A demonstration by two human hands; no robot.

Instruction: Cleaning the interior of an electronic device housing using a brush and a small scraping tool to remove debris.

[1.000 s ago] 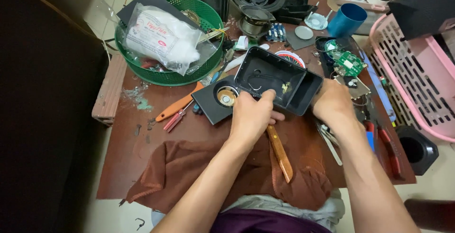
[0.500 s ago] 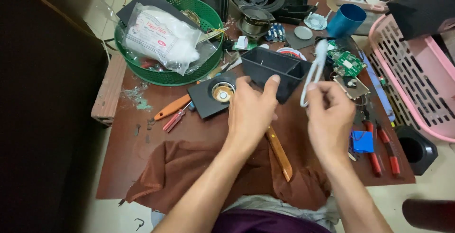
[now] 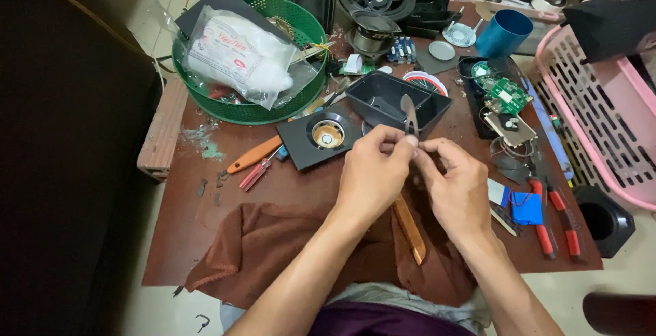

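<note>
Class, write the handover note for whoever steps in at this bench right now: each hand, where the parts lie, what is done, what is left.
Left hand and right hand meet above the table, together pinching a small grey blade-like piece that stands upright.
The open black plastic housing sits on the table just behind them, with nothing gripping it.
The square black panel with a round speaker lies to its left; an orange-handled screwdriver is further left.
Done: housing open and set down.
Left: the grey piece is not yet set down.
</note>
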